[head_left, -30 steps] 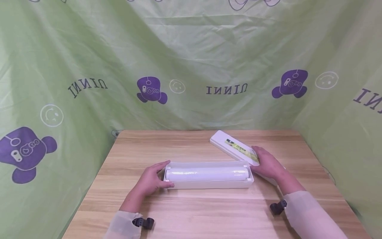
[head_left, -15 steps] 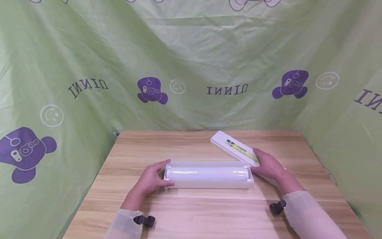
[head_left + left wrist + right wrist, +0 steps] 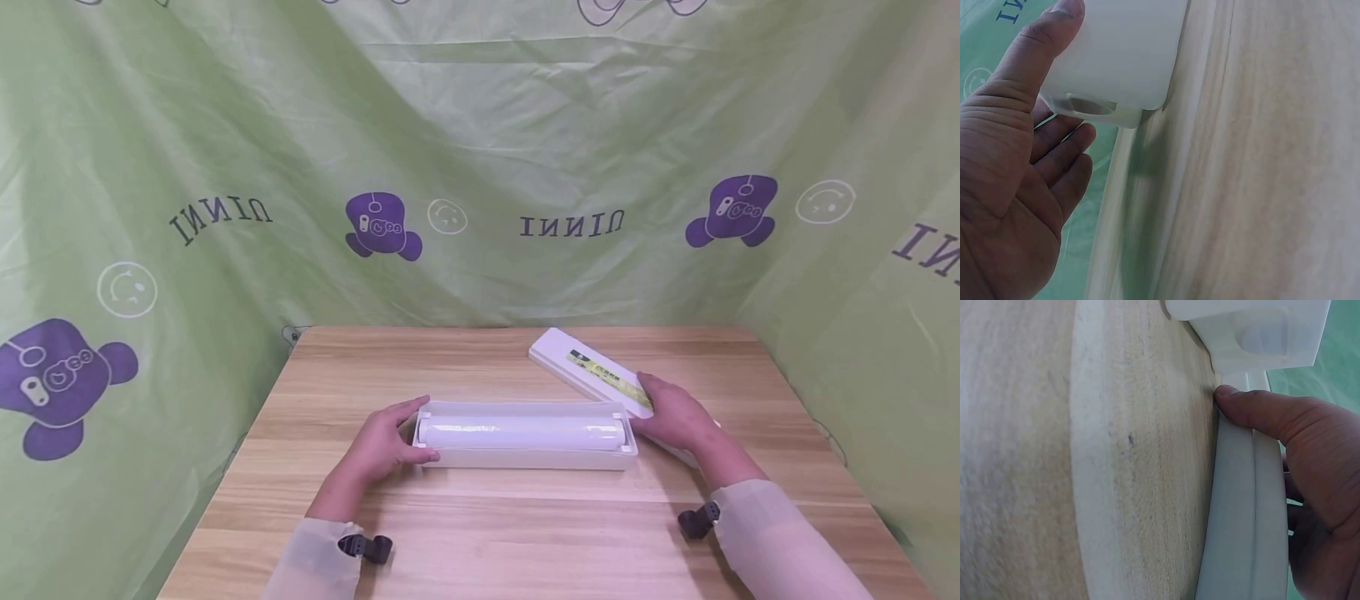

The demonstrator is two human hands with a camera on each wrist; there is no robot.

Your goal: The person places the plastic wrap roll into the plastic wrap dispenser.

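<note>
Head: left hand (image 3: 378, 446) grips end of box (image 3: 525, 461), right hand (image 3: 678, 417) grips lid (image 3: 596, 379).

- The box (image 3: 525, 460) looks smooth, matt plastic.
- The roll (image 3: 517, 433) shines, glossy.
- The lid (image 3: 588, 377): smooth plastic.
- The table (image 3: 510, 533): wood-grained.
- The curtain (image 3: 480, 125): creased, faintly shiny cloth.

Two hands (image 3: 375, 447) (image 3: 678, 417), one box (image 3: 525, 461), one lid (image 3: 588, 369), one roll (image 3: 517, 434).
</note>
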